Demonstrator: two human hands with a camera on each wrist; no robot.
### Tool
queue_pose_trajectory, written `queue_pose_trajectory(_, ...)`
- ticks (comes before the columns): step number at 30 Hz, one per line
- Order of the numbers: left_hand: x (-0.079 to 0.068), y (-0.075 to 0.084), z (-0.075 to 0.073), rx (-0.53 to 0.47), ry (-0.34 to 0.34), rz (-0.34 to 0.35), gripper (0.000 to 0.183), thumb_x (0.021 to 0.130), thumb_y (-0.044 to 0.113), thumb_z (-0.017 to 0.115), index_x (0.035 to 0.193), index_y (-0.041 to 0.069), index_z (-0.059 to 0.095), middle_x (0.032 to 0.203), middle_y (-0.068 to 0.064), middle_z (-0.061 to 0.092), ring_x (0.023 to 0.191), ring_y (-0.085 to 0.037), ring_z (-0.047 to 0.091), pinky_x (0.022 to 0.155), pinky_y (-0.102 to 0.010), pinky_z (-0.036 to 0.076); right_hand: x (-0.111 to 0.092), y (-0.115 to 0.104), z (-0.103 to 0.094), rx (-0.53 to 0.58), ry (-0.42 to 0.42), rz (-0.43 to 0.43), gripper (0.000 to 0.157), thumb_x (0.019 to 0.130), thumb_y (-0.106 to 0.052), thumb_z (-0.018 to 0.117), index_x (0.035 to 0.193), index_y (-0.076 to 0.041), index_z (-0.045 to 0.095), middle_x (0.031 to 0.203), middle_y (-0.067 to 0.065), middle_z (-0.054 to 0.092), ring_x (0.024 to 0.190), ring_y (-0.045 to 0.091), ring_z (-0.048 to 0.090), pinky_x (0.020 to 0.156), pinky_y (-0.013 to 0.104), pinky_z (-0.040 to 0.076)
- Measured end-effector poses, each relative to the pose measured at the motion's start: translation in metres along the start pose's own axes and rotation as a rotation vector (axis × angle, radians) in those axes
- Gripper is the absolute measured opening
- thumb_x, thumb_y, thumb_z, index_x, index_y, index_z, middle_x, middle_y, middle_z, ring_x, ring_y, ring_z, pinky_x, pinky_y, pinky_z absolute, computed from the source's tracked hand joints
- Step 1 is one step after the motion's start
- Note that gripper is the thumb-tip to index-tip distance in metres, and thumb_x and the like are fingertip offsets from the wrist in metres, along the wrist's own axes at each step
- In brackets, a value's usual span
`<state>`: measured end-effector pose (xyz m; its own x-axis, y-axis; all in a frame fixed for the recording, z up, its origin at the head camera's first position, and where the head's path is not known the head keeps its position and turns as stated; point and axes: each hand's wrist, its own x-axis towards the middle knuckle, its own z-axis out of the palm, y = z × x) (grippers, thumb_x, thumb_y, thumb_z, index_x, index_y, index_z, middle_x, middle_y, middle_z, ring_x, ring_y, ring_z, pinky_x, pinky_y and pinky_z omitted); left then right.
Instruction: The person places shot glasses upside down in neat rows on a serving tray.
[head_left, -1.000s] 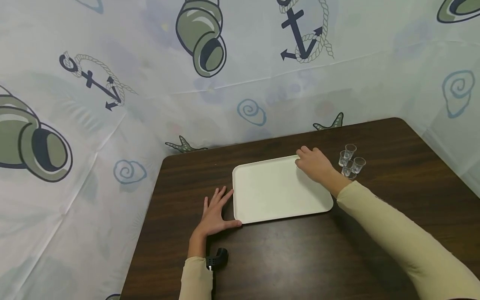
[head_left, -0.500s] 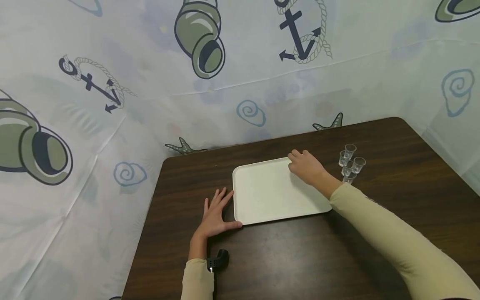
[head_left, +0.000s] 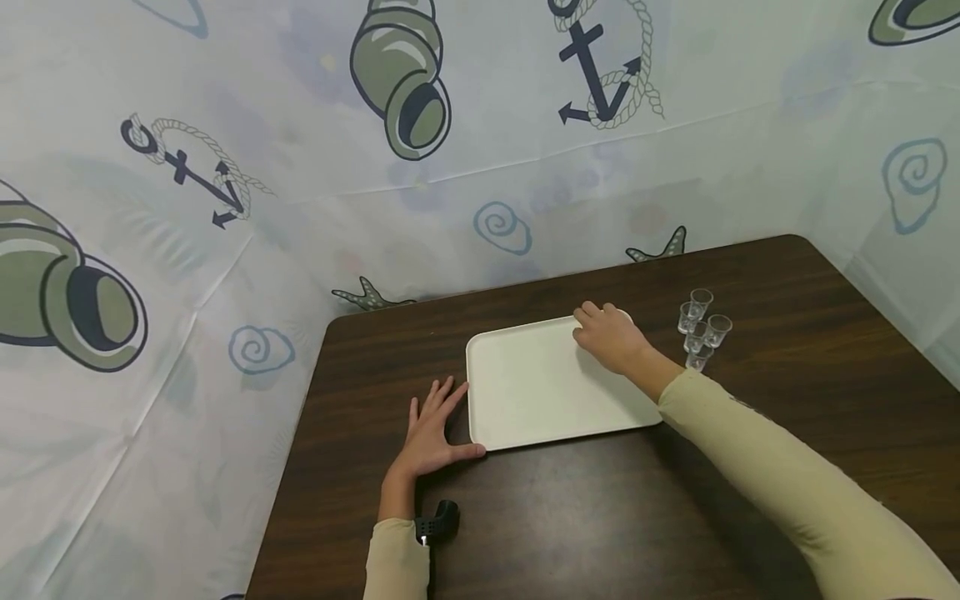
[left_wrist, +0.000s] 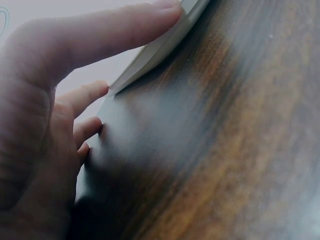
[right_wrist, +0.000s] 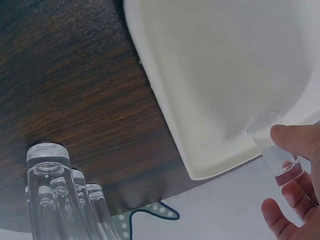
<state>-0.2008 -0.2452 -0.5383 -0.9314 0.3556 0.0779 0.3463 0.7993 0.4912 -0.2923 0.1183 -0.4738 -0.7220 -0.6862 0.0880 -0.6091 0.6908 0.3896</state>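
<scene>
A cream rectangular tray (head_left: 555, 392) lies on the table. My left hand (head_left: 430, 437) is spread at its left side, the thumb (left_wrist: 145, 22) touching the near-left corner and the index fingertip at the left edge. At the tray's far edge, toward the right, my right hand (head_left: 611, 337) pinches a small clear shot glass (right_wrist: 272, 150) between thumb and fingers. That glass is upside down and tilted, thick base up and rim toward the tray surface; whether the rim touches cannot be told. The hand hides it in the head view.
Several clear shot glasses (head_left: 697, 333) stand close together on the dark wood table (head_left: 570, 517), right of the tray beside my right forearm. A patterned sheet (head_left: 525, 167) hangs behind the table's far edge. A black wrist device (head_left: 438, 521) sits on my left wrist.
Over the first half second my right hand has shifted slightly left along the tray's far edge; since then it is nearly still. My left hand and the tray have barely moved.
</scene>
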Motion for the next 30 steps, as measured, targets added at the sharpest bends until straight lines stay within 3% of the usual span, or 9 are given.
queue_pose_trajectory(3, 0.000, 0.000, 0.001, -0.006, 0.011, 0.005, 0.108, 0.066, 0.068, 0.077, 0.155, 0.026, 0.033, 0.161, -0.011, 0.022, 0.148, -0.038, 0.011, 0.109, -0.069, -0.001, 0.000, 0.001, -0.002, 0.061, -0.001, 0.013, 0.018, 0.087, -0.006, 0.073, 0.104, -0.007, 0.068, 0.110, 0.015, 0.051, 0.096, 0.029, 0.046, 0.070, 0.041, 0.045)
queue_pose_trajectory(6, -0.001, 0.000, 0.001, -0.010, 0.012, 0.009, 0.108, 0.066, 0.068, 0.077, 0.155, 0.026, 0.033, 0.161, -0.012, 0.022, 0.148, -0.040, 0.011, 0.108, -0.070, -0.001, -0.003, 0.004, -0.005, 0.217, 0.029, 0.062, 0.023, 0.089, -0.008, 0.071, 0.111, -0.006, 0.067, 0.110, 0.013, 0.051, 0.096, 0.028, 0.047, 0.072, 0.040, 0.045)
queue_pose_trajectory(11, 0.000, -0.001, 0.001, -0.002, 0.013, 0.014, 0.107, 0.067, 0.067, 0.077, 0.155, 0.026, 0.032, 0.161, -0.012, 0.022, 0.148, -0.038, 0.011, 0.108, -0.069, -0.002, -0.016, 0.016, -0.010, 0.516, 0.169, 0.179, 0.027, 0.090, -0.012, 0.071, 0.116, -0.007, 0.068, 0.108, 0.010, 0.055, 0.094, 0.026, 0.051, 0.073, 0.040, 0.047)
queue_pose_trajectory(16, 0.000, -0.001, 0.001, 0.000, 0.012, 0.016, 0.107, 0.067, 0.067, 0.078, 0.155, 0.026, 0.032, 0.161, -0.012, 0.022, 0.148, -0.038, 0.011, 0.109, -0.069, -0.002, -0.036, 0.034, -0.015, 0.642, 0.306, 0.311, 0.027, 0.089, -0.013, 0.071, 0.116, -0.008, 0.070, 0.110, 0.010, 0.057, 0.098, 0.029, 0.054, 0.072, 0.043, 0.049)
queue_pose_trajectory(21, 0.000, 0.000, 0.001, 0.001, -0.008, 0.012, 0.107, 0.068, 0.068, 0.077, 0.156, 0.028, 0.030, 0.162, -0.011, 0.020, 0.149, -0.036, 0.009, 0.110, -0.067, -0.003, -0.066, 0.054, -0.018, 0.735, 0.394, 0.473, 0.029, 0.091, -0.014, 0.069, 0.120, -0.007, 0.068, 0.116, 0.013, 0.057, 0.103, 0.032, 0.052, 0.071, 0.048, 0.048)
queue_pose_trajectory(26, 0.000, 0.000, 0.000, -0.003, -0.009, 0.012, 0.108, 0.068, 0.068, 0.076, 0.156, 0.028, 0.029, 0.162, -0.010, 0.019, 0.149, -0.034, 0.007, 0.111, -0.065, -0.006, -0.093, 0.078, -0.023, 0.858, 0.492, 0.694, 0.029, 0.094, -0.014, 0.064, 0.121, -0.003, 0.067, 0.116, 0.018, 0.055, 0.098, 0.035, 0.052, 0.074, 0.051, 0.043)
queue_pose_trajectory(30, -0.001, 0.000, 0.000, -0.002, -0.002, 0.014, 0.108, 0.068, 0.068, 0.076, 0.156, 0.026, 0.030, 0.162, -0.011, 0.020, 0.149, -0.036, 0.008, 0.109, -0.068, -0.004, -0.111, 0.096, -0.017, 0.926, 0.537, 0.858, 0.028, 0.096, -0.014, 0.057, 0.119, 0.001, 0.066, 0.114, 0.020, 0.055, 0.098, 0.037, 0.053, 0.082, 0.045, 0.040)
